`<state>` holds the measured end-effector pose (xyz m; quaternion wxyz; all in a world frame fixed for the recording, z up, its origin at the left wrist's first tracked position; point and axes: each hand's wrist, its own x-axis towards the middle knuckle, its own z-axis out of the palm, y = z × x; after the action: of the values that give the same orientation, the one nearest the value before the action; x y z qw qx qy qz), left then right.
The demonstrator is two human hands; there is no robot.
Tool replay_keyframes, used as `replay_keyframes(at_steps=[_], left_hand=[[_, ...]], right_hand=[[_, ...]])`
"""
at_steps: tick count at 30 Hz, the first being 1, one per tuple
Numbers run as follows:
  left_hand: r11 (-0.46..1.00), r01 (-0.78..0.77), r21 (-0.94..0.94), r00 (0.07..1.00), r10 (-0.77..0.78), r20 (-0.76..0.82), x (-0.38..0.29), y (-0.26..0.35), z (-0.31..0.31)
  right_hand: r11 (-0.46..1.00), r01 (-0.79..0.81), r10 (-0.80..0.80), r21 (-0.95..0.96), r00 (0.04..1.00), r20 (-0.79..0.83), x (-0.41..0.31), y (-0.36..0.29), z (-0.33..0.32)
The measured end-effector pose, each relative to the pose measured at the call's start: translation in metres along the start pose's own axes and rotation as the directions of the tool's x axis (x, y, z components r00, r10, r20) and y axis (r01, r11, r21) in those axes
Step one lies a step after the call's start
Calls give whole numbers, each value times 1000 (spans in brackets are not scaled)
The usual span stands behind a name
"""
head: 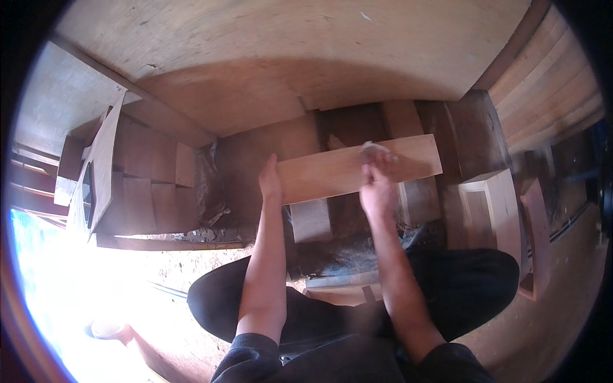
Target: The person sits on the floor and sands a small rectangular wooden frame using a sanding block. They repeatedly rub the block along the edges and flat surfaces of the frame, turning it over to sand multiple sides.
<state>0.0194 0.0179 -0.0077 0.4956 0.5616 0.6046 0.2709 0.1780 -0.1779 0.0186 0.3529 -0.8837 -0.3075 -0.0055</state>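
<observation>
A long pale wooden board [321,173], perhaps the face of a drawer or shallow box, lies slightly tilted across the view in front of me, its right end higher. My left hand [271,182] grips its left end, with the thumb on the upper face. On the right half of the board, my right hand [378,186] presses a small whitish pad [372,147], either folded sandpaper or cloth; blur hides which. Below the board a light wooden block [311,220] shows, and another block [417,201] shows to its right.
A large plywood panel [311,43] rises along the far side. Wooden boxes [153,201] are stacked at left, and a wooden frame [495,210] stands at right. A drawer-like wooden piece [342,293] sits between my legs. Glare washes out the floor at lower left.
</observation>
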Motion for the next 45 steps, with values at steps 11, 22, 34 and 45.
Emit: replay_keyframes(at_steps=[11,22,34,45], left_hand=[[816,182,-549,983,-157,92,26,-41,2],[792,210,-573,973,-228,42,29,-51,2],[388,377,-841,925,-201,323,8,-33,-3],[639,305,-706,949,-262,174,16,-53,-1]], right_hand=[[919,392,-383,33,873,303,-26,-75,44],[852,516,-512,87,787,344,-33,-96,44],[831,534,-550,154,752,363,-15,-118,70],[848,506,-529,158,791,307,-32,-118,63]])
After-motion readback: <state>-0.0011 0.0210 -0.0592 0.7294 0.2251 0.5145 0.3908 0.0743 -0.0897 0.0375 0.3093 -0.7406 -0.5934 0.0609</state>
